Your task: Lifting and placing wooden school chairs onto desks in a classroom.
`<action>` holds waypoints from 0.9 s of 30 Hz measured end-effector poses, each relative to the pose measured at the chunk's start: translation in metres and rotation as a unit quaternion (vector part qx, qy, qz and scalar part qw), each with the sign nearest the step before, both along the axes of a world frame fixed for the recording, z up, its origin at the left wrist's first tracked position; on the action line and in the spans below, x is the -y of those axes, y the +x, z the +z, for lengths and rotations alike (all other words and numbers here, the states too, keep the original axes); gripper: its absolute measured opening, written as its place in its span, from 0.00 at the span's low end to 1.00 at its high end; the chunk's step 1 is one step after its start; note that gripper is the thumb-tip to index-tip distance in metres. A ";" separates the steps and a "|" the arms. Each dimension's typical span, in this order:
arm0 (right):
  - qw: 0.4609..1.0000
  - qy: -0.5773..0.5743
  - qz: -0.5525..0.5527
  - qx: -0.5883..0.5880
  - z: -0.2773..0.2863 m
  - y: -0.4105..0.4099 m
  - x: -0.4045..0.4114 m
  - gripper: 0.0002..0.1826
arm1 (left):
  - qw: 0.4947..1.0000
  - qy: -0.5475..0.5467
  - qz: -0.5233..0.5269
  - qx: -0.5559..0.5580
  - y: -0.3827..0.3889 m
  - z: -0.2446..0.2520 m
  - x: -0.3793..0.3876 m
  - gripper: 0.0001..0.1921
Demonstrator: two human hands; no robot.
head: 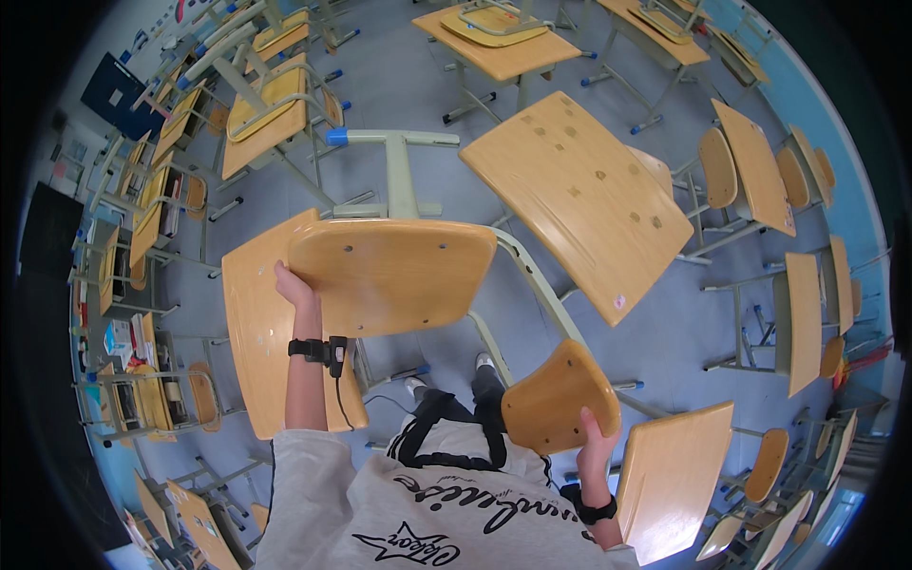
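A school chair with a metal frame hangs tilted in front of me, held by both hands. Its wooden seat (399, 278) faces up at me, and my left hand (293, 285) grips the seat's left edge. The smaller wooden backrest (559, 399) is at lower right, where my right hand (596, 442) has hold of its outer edge. A pale green leg frame (399, 167) with a blue foot cap extends beyond the seat. Under my left forearm lies a wooden desktop (263, 342), partly covered by the chair.
A bare-topped desk (581, 199) stands ahead to the right, another desk (677, 477) close at my right side. Farther off, a desk (499, 43) and a left-hand desk (267, 135) carry upturned chairs. Grey floor (399, 85) shows between the rows.
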State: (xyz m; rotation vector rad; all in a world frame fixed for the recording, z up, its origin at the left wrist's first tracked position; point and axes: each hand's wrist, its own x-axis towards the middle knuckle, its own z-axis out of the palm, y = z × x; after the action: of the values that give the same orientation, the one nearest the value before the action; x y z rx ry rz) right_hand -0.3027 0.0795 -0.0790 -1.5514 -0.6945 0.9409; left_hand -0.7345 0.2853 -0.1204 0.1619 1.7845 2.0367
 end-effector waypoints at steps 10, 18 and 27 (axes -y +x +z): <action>0.998 -0.033 0.013 -0.058 -0.010 0.025 -0.019 0.15 | 0.999 -0.041 -0.015 0.033 0.010 -0.005 0.017 0.20; 0.993 -0.075 -0.065 -0.068 0.005 0.055 -0.014 0.18 | 0.994 -0.091 -0.048 0.037 0.061 -0.044 0.006 0.20; 0.983 -0.161 -0.075 -0.036 -0.014 0.086 0.009 0.17 | 0.946 -0.285 -0.149 0.042 0.094 -0.151 0.032 0.22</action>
State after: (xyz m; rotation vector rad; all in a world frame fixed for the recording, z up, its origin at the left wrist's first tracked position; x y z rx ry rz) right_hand -0.2168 0.0701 -0.0925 -1.8157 -0.3790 1.0249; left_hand -0.6400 0.2530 -0.2719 0.1548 2.0669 1.2439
